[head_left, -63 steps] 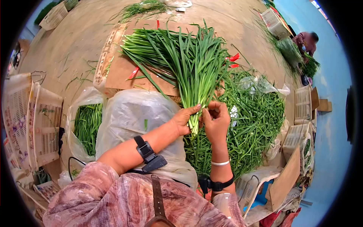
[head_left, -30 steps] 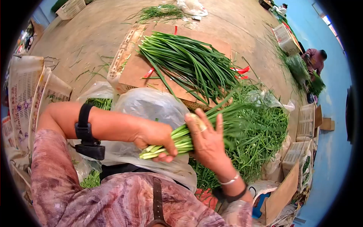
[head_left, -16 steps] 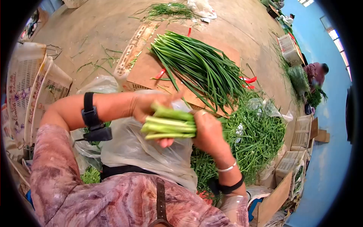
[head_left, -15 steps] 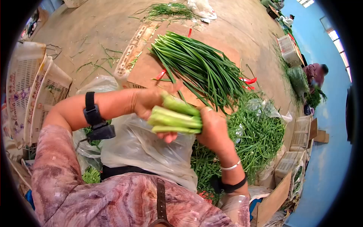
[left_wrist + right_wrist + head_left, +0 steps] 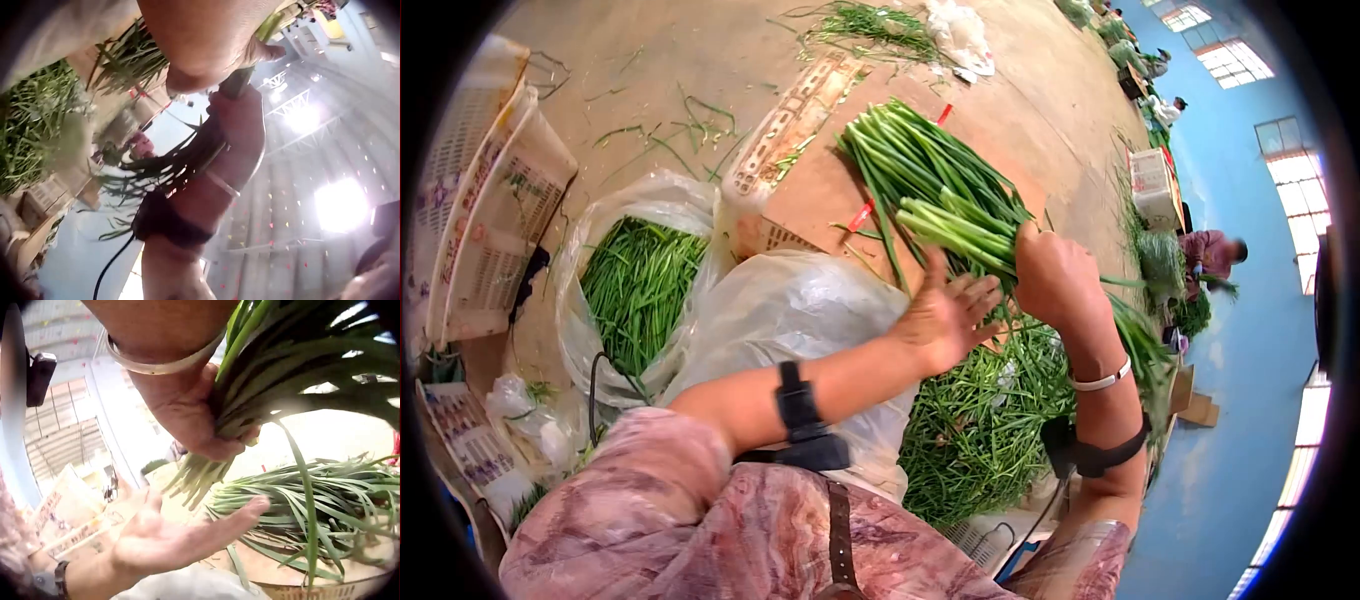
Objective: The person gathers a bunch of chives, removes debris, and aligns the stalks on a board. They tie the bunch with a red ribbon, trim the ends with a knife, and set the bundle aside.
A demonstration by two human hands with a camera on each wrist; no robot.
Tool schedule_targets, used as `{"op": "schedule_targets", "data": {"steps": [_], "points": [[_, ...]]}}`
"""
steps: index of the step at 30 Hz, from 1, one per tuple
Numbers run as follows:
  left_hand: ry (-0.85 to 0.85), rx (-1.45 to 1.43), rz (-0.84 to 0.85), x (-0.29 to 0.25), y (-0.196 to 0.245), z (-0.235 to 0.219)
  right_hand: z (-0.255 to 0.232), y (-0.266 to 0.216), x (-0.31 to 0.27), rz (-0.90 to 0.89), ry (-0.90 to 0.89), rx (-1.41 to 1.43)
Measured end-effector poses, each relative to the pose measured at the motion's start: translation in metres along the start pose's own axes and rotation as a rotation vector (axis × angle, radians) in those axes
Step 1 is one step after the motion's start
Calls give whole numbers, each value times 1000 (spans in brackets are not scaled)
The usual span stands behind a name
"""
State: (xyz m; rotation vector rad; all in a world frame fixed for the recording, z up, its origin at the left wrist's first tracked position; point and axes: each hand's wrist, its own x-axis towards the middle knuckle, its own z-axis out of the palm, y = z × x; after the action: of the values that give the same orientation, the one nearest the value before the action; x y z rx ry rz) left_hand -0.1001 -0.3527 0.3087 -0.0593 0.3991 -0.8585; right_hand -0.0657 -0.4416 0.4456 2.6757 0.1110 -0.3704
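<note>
My right hand (image 5: 1060,278) grips a bunch of garlic chives (image 5: 955,230), its pale stem ends pointing left and its leaves trailing right behind the wrist. In the head view these stems overlap a larger pile of garlic chives (image 5: 930,150) lying on a cardboard-covered crate (image 5: 800,205). Just below the stem ends, my left hand (image 5: 950,315) is spread with its palm turned up and nothing in it. The right wrist view shows the held bunch (image 5: 203,475) above the pile (image 5: 294,500), with the left hand (image 5: 169,540) under the stem tips.
Loose green leaves (image 5: 970,430) are heaped below the hands. A clear plastic sheet (image 5: 800,300) covers the lap, and a bag of cut greens (image 5: 640,290) stands to its left. White plastic crates (image 5: 510,210) are at far left. Another person (image 5: 1208,255) sits by the blue wall.
The left hand, earlier gripping the stems, has come off them and opened. My right hand has carried the bunch forward and right, over the pile. The head view has turned right.
</note>
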Motion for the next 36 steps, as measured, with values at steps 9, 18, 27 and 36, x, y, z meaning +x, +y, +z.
{"op": "schedule_targets", "data": {"steps": [9, 18, 27, 36], "points": [[-317, -421, 213, 52, 53, 13, -30, -66, 57, -342, -180, -511], [-74, -277, 229, 58, 65, -9, 39, -56, 55, -164, 23, -146], [-166, 22, 515, 60, 64, 70, 58, -19, 33, 113, 486, 562], [82, 516, 443, 87, 187, 53, 36, 7, 163, -19, 297, 267]]}}
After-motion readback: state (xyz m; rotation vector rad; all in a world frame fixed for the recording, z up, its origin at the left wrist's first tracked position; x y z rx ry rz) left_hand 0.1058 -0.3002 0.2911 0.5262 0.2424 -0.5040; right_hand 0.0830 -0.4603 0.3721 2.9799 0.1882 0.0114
